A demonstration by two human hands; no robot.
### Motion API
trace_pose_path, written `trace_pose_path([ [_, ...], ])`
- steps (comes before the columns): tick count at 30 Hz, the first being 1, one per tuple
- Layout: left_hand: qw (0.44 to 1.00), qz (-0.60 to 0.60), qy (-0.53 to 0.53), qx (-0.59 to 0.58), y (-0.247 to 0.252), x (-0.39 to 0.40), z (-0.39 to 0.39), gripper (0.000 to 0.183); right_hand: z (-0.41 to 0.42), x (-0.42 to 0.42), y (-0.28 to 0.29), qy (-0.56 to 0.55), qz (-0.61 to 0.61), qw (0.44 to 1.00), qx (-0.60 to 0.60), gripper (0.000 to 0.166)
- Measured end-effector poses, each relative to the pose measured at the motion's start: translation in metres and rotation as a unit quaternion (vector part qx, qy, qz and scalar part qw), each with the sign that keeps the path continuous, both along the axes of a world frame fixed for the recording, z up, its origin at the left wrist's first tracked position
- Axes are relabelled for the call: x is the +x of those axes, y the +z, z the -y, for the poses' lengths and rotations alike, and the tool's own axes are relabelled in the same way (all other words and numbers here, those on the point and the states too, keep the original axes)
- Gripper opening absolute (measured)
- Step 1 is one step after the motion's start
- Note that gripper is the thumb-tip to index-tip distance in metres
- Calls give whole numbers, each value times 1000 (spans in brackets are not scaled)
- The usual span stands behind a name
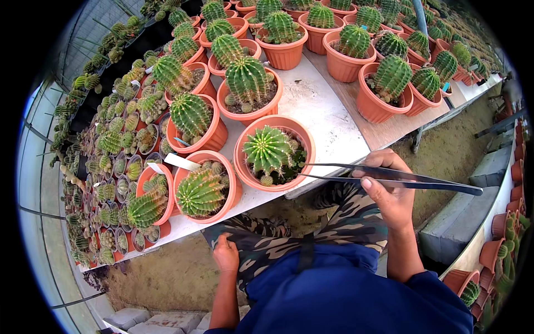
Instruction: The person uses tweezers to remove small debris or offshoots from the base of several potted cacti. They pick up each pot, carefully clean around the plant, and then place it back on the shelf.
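Observation:
My right hand grips a pair of long dark metal tweezers between thumb and fingers. The two tweezer tips are slightly apart and reach the right rim of a round terracotta-coloured pot at the table's near edge. Inside that pot stands a ribbed green globe cactus, with small offsets and low leafy green growth beside it in the soil. Down at my left thigh, my left hand is curled closed, and nothing shows in it.
Potted cacti crowd the white tabletop to the left and behind. More pots stand on a brown board to the right. Many small cacti fill the far left. Concrete blocks lie on the right.

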State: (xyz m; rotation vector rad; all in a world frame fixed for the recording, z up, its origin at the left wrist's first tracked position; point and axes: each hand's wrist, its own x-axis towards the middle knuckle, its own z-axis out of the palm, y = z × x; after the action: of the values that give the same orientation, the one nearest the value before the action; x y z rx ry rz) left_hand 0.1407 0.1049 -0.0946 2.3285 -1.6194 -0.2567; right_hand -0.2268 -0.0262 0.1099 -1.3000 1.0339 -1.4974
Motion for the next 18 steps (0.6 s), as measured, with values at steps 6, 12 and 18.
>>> trace_pose_path([
  [6,996,64,53,-17,-6,-9,16,28,26,16,4,68,-284,951,-102,28],
  [12,997,69,40,-18,-8,-8,16,26,40,28,-10,79,-292,947,-107,31],
  [18,997,54,47,-22,-8,-7,16,23,49,27,-27,88,-280,949,-114,26],
])
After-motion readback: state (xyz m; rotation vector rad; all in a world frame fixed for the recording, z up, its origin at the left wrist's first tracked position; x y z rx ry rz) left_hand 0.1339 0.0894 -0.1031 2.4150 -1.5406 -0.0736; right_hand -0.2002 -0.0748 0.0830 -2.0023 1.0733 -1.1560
